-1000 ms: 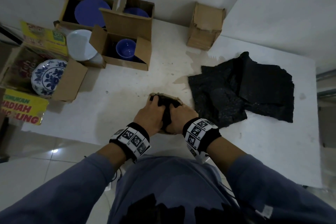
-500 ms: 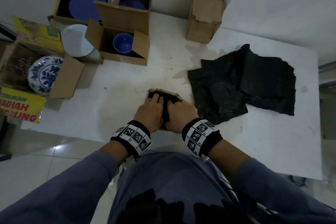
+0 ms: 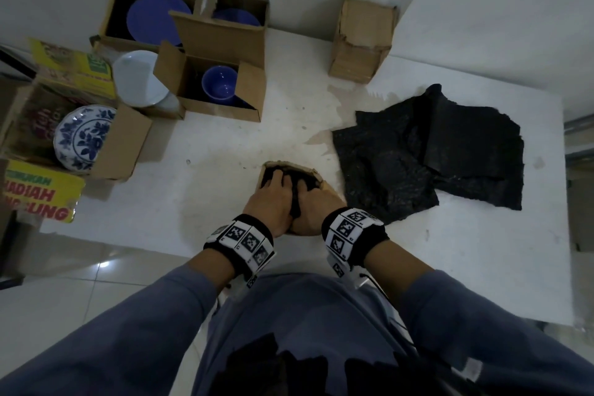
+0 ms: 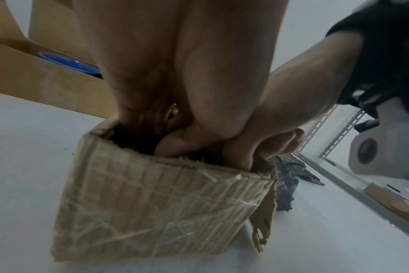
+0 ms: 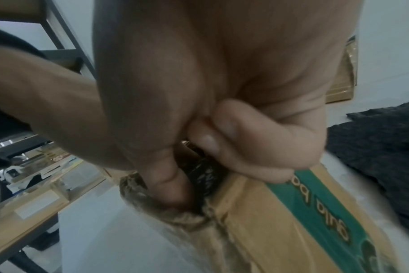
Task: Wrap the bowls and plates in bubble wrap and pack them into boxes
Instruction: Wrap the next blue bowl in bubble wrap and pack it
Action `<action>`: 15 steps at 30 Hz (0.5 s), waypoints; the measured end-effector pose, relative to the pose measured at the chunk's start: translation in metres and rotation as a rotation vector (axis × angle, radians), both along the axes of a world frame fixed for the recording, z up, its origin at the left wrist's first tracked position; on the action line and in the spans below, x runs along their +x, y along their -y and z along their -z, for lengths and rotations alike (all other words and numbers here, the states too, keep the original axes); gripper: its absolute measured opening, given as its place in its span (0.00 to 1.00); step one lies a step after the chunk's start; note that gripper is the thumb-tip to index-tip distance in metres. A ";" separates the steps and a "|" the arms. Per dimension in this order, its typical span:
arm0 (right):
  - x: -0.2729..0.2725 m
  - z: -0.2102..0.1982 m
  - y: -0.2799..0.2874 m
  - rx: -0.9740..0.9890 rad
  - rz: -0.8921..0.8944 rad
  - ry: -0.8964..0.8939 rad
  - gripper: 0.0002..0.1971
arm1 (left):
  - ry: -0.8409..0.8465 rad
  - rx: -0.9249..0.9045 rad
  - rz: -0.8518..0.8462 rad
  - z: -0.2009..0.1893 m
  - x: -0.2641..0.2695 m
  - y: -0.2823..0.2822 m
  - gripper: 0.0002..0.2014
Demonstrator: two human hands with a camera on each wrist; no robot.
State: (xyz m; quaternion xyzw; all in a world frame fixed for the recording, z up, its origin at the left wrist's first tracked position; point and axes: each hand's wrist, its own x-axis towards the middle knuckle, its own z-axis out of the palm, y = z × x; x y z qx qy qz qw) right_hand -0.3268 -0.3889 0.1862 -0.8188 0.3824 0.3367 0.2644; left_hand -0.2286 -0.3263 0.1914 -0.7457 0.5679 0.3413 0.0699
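Observation:
A small worn cardboard box [image 3: 316,175] stands on the white table [image 3: 225,177] near its front edge. Inside it sits a bundle wrapped in black bubble wrap [image 3: 294,183]. My left hand [image 3: 276,180] reaches into the box from the left, its fingers curled down round the bundle. My right hand [image 3: 309,189] grips the bundle from the right. In the left wrist view the box wall [image 4: 163,206] fills the foreground and the left thumb [image 4: 175,144] lies bent inside the rim. In the right wrist view the right thumb [image 5: 171,184] pushes down beside the black wrap [image 5: 203,177]. What the wrap holds is hidden.
Loose black bubble wrap sheets [image 3: 427,151] lie to the right of the box. At the back left, open boxes hold a blue bowl [image 3: 219,83], a blue plate [image 3: 157,19], a white plate [image 3: 139,77] and a blue-patterned plate [image 3: 84,137]. A shut brown box [image 3: 361,42] stands at the back.
Both hands have stayed on the bundle and pressed it a little lower into the small box. The box has not shifted on the table.

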 end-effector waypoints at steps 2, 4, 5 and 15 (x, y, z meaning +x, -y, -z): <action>0.001 -0.008 0.001 0.021 -0.005 0.003 0.49 | -0.016 0.010 -0.002 0.000 -0.002 -0.001 0.34; 0.000 -0.024 0.001 -0.011 -0.065 0.019 0.37 | -0.031 0.013 -0.007 0.000 -0.003 -0.001 0.34; -0.001 -0.034 -0.001 -0.050 -0.109 0.041 0.28 | -0.036 0.022 -0.008 0.000 -0.002 -0.001 0.35; -0.002 -0.032 -0.017 -0.107 -0.033 0.023 0.30 | -0.200 0.050 -0.016 -0.001 0.018 -0.005 0.26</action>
